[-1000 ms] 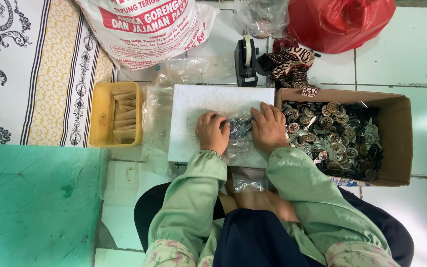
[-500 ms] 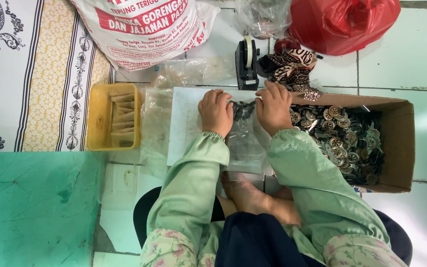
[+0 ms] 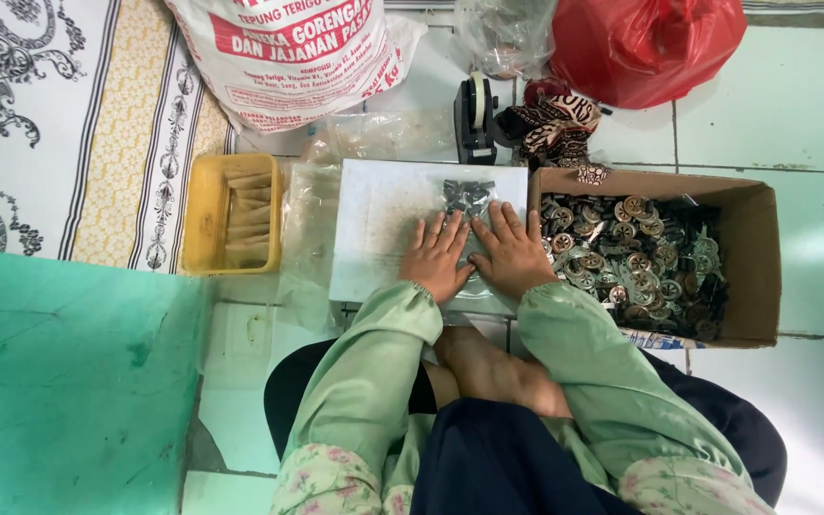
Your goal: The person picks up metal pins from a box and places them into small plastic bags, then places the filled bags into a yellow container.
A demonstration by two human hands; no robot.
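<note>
I see a clear plastic bag [image 3: 464, 215] lying flat on a white board [image 3: 374, 229] at the middle of the frame, with a small dark cluster of metal pieces [image 3: 467, 194] bunched at its upper end. The bag's edges are hard to make out against the board, and its lower part is hidden under the hands. My left hand [image 3: 438, 257] and right hand [image 3: 510, 252] lie side by side on the bag just below the cluster, palms down, fingers spread and flat; neither grip is closed on anything, both only press on the plastic.

To the right, touching the board, an open cardboard box [image 3: 753, 257] holds a heap of round, shiny metal parts [image 3: 636, 267]; I cannot tell what they are. To the left stands a yellow plastic tray [image 3: 204, 215] with pale folded pieces. Above the board are a black tape dispenser [image 3: 475, 116] and patterned cloth [image 3: 555, 124]. A printed white sack [image 3: 288, 57] and a red plastic bag [image 3: 646, 48] are cut off by the top edge. The floor [image 3: 793, 124] is pale tile.
</note>
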